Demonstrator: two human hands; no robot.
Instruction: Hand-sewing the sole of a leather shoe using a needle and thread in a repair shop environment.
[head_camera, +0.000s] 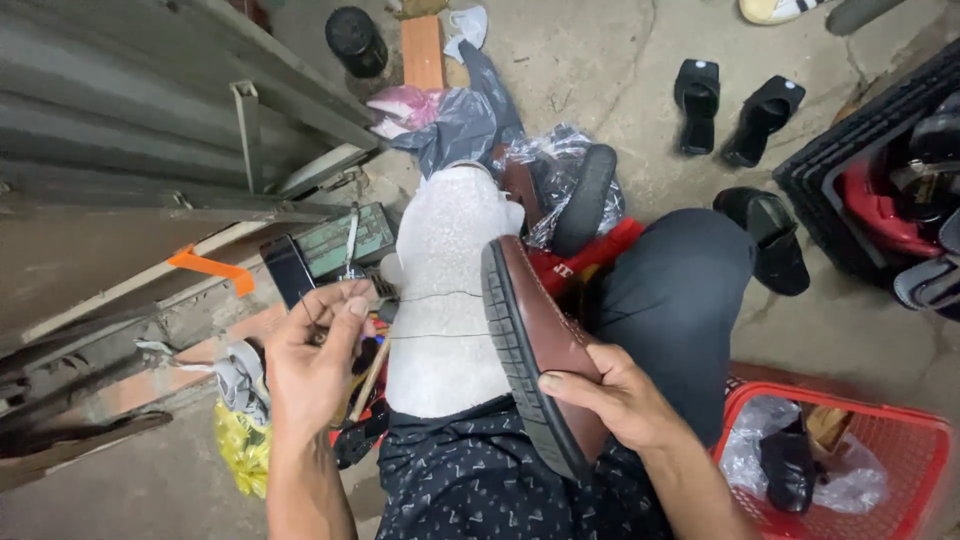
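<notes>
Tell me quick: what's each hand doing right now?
Left hand: closed, pinching a dark thread that runs across to the shoe.
Right hand: closed, holding a brown shoe on its side, black sole showing.

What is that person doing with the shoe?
A person sits with a brown shoe tipped on its side over a pale pad on their lap. The right hand holds the shoe by its black sole. The left hand pinches thin thread that runs across to the sole's edge, pulled tight. Black sandals lie on the concrete floor ahead, and a red basket with another dark shoe sits to the right.
</notes>
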